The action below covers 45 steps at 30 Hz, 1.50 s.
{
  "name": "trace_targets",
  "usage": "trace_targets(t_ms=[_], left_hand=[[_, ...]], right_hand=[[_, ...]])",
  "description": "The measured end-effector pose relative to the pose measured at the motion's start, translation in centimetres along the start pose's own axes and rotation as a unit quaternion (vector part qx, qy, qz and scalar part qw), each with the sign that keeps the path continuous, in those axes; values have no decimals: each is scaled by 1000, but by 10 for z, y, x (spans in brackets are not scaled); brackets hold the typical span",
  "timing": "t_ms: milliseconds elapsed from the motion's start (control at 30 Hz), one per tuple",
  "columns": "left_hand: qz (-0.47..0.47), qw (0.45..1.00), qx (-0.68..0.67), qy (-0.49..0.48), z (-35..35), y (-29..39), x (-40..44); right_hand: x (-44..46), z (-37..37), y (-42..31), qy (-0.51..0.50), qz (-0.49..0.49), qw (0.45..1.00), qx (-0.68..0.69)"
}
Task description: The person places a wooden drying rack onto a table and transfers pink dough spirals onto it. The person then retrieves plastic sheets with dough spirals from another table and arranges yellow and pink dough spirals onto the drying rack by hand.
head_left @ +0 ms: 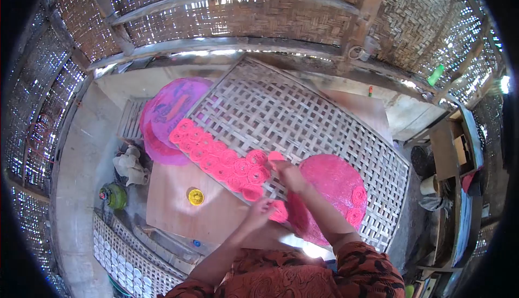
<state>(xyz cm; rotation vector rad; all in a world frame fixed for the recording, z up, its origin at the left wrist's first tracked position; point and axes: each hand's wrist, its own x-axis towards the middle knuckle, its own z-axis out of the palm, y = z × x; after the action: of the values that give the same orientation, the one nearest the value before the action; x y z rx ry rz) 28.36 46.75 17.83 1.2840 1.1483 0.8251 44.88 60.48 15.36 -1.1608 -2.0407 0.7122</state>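
Rows of pink coiled rounds (219, 159) lie along the left edge of a woven bamboo rack (281, 106). My left hand (260, 211) is closed on the edge of a pink round (278, 211) near the rack's front edge. Above and to the right, my right hand (289, 175) is closed at another pink round (276, 157), over the rack beside the rows. A large pink disc (332, 182) rests on the rack to the right of my right hand, partly under my right forearm, with two small rounds (358, 195) on its right side.
The rack lies over a wooden table (173, 201) bearing a yellow round container (195, 197). Purple-pink discs (173, 103) sit at the rack's left. A second woven rack (167, 282) with white rounds is at lower left. Wooden shelving (448, 146) stands at right.
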Motion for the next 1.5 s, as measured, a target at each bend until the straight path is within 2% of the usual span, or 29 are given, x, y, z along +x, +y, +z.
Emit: trace_targets(t_ms=[67,133,167,200,233,267,300,333,367,433,467,533,567,633,733,800,867,967,1000,1033,1067,1133,1167,1200,1267,1333,1367,1433,1500], left_hand=[[-52,992,-95,63,-25,-19,3],[-80,985,-123,96,-41,-25,7],[-106,964,-212,123,-43,-34,10],[-133,933,-301,149,-44,-37,13],[-135,932,-304,147,-42,-40,15],[-128,917,-356,128,-39,-39,21],[-120,899,-406,110,-36,-38,26],[-118,898,-409,109,-33,-36,29],[-105,898,-410,122,-29,-37,30],[-137,901,-395,115,-33,-11,29],[-136,900,-397,116,-35,-11,29],[-117,923,-351,109,-38,-13,29],[-120,922,-351,109,-39,-10,28],[-118,931,-331,102,-42,-2,28],[-96,932,-334,98,-42,-12,27],[-91,947,-294,87,-34,-13,30],[-87,960,-257,65,-16,-16,38],[6,996,-28,-86,37,-14,50],[6,994,-32,-105,59,-11,49],[40,980,100,-166,79,-6,52],[77,945,232,-218,97,0,55],[112,940,251,-200,126,-3,47],[153,916,308,-205,134,-3,47],[192,889,364,-203,141,-6,49],[211,895,350,-179,140,-6,47],[131,958,209,-147,127,7,49],[128,958,212,-141,118,4,52],[5,999,2,-47,91,-14,60],[43,998,-5,40,58,-28,62]], right_hand=[[-6,21,10,-61,-86,988,-113],[-16,11,-31,-20,-61,996,-54],[-27,15,-40,-27,90,989,117],[-34,15,-47,-32,239,929,281],[-38,13,-52,-33,242,929,278],[-41,8,-55,-85,343,830,431],[-41,3,-54,-134,427,694,564],[-37,2,-31,-134,426,697,561],[-32,5,6,-137,347,685,626],[-6,1,-1,-52,254,880,398],[17,-8,-19,-54,253,880,397],[51,-21,-37,-17,171,983,60],[52,-15,-25,-19,174,983,61],[56,3,9,-81,-30,989,-118],[40,0,4,-41,-69,995,-65],[15,-36,-19,3,-47,996,-70],[-29,-76,-21,61,111,991,-46],[-126,-125,-4,62,225,967,-101],[-161,-128,12,-48,251,956,-142],[-186,-131,20,-157,267,934,-179],[-200,-131,7,-148,274,933,-183],[-214,-124,-28,-11,66,926,-372],[-225,-117,-21,-9,67,925,-373],[-227,-111,-8,36,138,943,-300],[-232,-108,7,75,202,952,-216],[-207,-128,-16,18,339,940,-37],[-196,-128,-20,79,340,918,190],[-153,-140,-39,65,349,907,228],[-103,-142,-41,37,355,901,248]])
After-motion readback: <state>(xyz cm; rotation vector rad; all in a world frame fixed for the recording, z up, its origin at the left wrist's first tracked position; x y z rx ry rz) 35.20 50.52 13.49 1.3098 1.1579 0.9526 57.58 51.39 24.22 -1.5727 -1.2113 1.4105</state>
